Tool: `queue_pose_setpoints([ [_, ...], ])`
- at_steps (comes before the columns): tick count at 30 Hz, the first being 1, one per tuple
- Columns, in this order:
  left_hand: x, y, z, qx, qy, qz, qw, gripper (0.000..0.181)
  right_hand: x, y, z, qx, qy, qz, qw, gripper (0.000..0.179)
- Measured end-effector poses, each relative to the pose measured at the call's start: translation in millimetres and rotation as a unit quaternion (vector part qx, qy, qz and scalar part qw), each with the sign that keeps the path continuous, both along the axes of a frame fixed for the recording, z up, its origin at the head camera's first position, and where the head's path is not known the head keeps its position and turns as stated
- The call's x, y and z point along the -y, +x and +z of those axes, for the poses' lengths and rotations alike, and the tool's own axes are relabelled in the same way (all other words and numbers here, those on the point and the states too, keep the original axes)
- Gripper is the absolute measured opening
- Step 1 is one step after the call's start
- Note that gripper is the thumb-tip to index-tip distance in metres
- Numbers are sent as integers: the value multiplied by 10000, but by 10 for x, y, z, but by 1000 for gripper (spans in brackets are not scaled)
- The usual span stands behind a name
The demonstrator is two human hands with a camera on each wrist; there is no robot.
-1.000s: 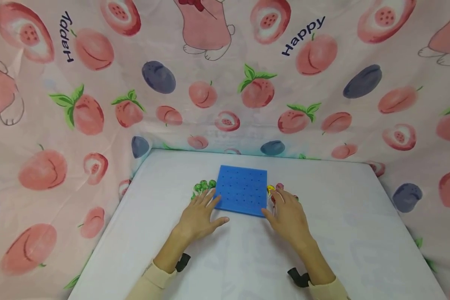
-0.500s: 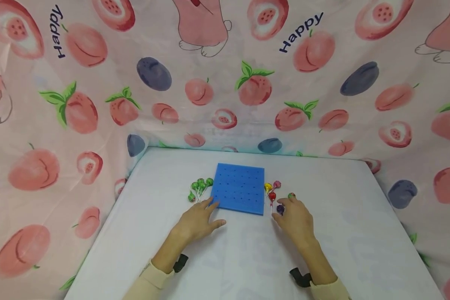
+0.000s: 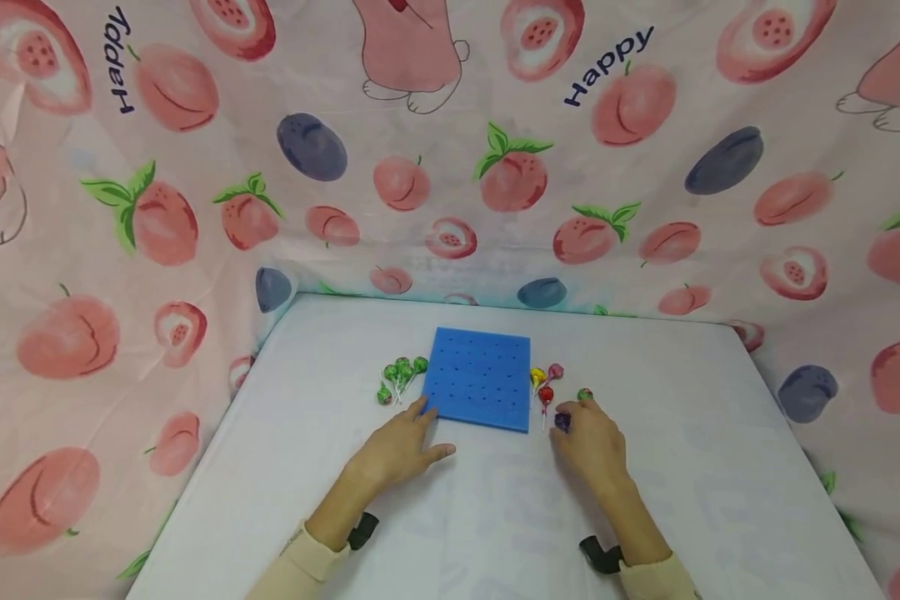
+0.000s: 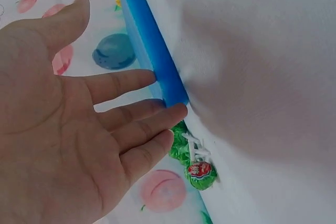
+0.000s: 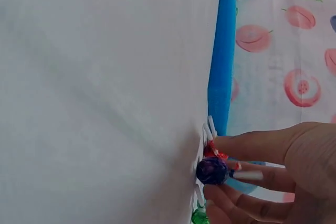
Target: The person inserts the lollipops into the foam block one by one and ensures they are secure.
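Note:
A blue square foam board (image 3: 478, 379) with rows of small holes lies flat on the table. My left hand (image 3: 396, 450) has straight, spread fingers, and its fingertips touch the board's near left corner. In the right wrist view, a purple-wrapped lollipop (image 5: 212, 170) sits between the thumb and fingers of my right hand (image 5: 310, 153), its white stick towards the palm. A gap shows between thumb and candy. Left of the board lie several green lollipops (image 3: 402, 372). To its right are a yellow lollipop (image 3: 537, 377), a pink lollipop (image 3: 555, 372) and a red lollipop (image 3: 546, 394).
Another green lollipop (image 3: 585, 393) lies just beyond my right hand's fingers. The white table (image 3: 495, 517) is bordered at the back and sides by a fruit-printed cloth (image 3: 450, 175). A black strap end (image 3: 600, 556) hangs at my right wrist.
My right hand has drawn back from the board's right edge to the purple lollipop, and its thumb and fingers have moved closer around it. The left hand stays by the board's corner.

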State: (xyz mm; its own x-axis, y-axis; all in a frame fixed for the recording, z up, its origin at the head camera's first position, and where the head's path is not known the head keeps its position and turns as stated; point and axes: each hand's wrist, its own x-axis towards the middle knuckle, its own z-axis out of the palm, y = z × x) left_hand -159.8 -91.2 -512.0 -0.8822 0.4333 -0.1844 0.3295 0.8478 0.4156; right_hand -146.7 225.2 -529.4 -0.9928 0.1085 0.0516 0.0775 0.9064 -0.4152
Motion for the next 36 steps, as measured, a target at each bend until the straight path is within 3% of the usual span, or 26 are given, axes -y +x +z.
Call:
queue_pose_setpoints([
  [13,-21,-33,25,5,185,-76,9998,76,-57,-84,-19,324,-244,27,9992,22],
  [22,-20,-37,-5,-145,-34,-124,9998,77,-77,-137,24,133,-233,95,9996,24],
  [29,-19,-38,9,-228,6,-189,9996,78,-38,-219,129,32,-698,49,9975,25],
  [36,-22,-56,17,-305,-95,-304,9990,79,-13,-264,168,-132,-829,117,9964,26],
])
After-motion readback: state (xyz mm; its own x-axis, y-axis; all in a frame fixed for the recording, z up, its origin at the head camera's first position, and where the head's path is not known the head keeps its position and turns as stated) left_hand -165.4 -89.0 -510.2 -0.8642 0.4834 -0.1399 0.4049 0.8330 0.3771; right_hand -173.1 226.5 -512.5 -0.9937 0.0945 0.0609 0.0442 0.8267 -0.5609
